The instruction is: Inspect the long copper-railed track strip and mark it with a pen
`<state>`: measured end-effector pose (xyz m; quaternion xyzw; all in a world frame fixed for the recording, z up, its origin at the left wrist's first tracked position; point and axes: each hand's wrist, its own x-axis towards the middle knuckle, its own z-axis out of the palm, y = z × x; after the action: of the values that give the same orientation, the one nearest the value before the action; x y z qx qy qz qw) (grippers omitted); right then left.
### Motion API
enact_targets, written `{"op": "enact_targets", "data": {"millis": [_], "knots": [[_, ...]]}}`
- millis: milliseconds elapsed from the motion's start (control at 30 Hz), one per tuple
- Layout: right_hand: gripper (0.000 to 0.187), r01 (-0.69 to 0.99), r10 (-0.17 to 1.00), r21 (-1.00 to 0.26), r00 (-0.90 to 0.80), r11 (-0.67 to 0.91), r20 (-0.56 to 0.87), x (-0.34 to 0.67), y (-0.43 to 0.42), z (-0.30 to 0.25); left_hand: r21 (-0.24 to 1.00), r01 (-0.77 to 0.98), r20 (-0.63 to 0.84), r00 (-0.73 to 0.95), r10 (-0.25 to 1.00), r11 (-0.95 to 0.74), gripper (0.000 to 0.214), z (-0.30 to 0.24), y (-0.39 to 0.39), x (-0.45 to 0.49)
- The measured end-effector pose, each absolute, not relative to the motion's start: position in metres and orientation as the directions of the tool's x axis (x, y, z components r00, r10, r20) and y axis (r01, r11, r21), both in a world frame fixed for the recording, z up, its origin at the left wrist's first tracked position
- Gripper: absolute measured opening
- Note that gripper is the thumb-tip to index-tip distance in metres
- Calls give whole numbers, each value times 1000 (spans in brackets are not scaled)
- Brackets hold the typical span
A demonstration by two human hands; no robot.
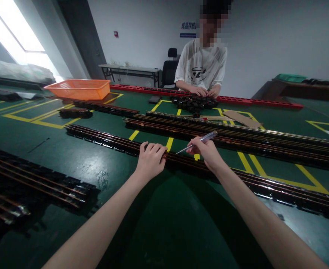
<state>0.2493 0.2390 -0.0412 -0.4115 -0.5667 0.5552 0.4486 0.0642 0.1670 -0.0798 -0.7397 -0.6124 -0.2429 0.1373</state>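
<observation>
A long dark rail assembly with copper strips (102, 140) lies across the green floor in front of me. My left hand (150, 158) rests on it with fingers curled over its far edge. My right hand (207, 151) is closed on a clear-handled screwdriver (202, 140), whose tip points left and down at the rail just right of my left hand.
More long rails (237, 134) lie beyond, and another stack (27, 183) at my left. A person in a white T-shirt (200, 67) sits opposite, hands on a pile of black parts (194, 102). An orange basket (78, 89), cardboard pieces (241, 117) and a red strip (259, 101) are farther off.
</observation>
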Motion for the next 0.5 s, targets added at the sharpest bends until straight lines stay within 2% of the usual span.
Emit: {"op": "enact_targets", "data": {"millis": [500], "knots": [[21, -8, 941, -997, -330, 74, 73, 249, 236, -41, 80, 984, 499, 97, 861, -157, 33, -78, 166, 65]]}}
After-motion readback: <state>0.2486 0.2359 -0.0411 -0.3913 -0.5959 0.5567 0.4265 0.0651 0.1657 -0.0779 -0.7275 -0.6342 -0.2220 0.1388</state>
